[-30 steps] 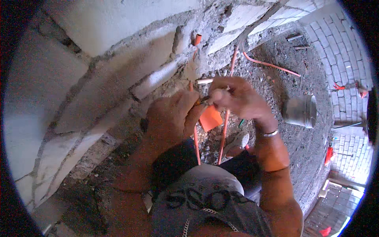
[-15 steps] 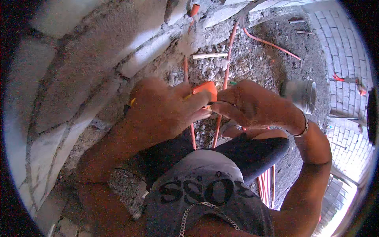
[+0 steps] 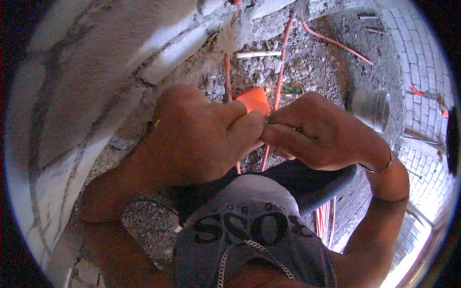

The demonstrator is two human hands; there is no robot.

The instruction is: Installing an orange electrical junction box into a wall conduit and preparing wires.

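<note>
My left hand (image 3: 201,137) is closed around an orange plastic box (image 3: 253,99), of which only the top corner shows above my fingers. My right hand (image 3: 321,132) meets it fingertip to fingertip, pinching something small at the box's edge; what it pinches is hidden. Both hands are held close in front of my chest, above my dark trouser knee (image 3: 307,185). Thin orange conduits (image 3: 277,91) run along the rubble floor right behind the box.
A rough block wall (image 3: 96,81) with mortar joints fills the left. A short white tube (image 3: 259,54) lies on the gravel. A metal bucket (image 3: 370,108) stands at the right, with a brick-paved surface (image 3: 422,57) beyond it. More orange conduits (image 3: 325,221) show under my right arm.
My hands have come nearer to the camera and lower in view, closing together around the orange box. The view has tilted down, so the white tube and the conduits now sit higher up.
</note>
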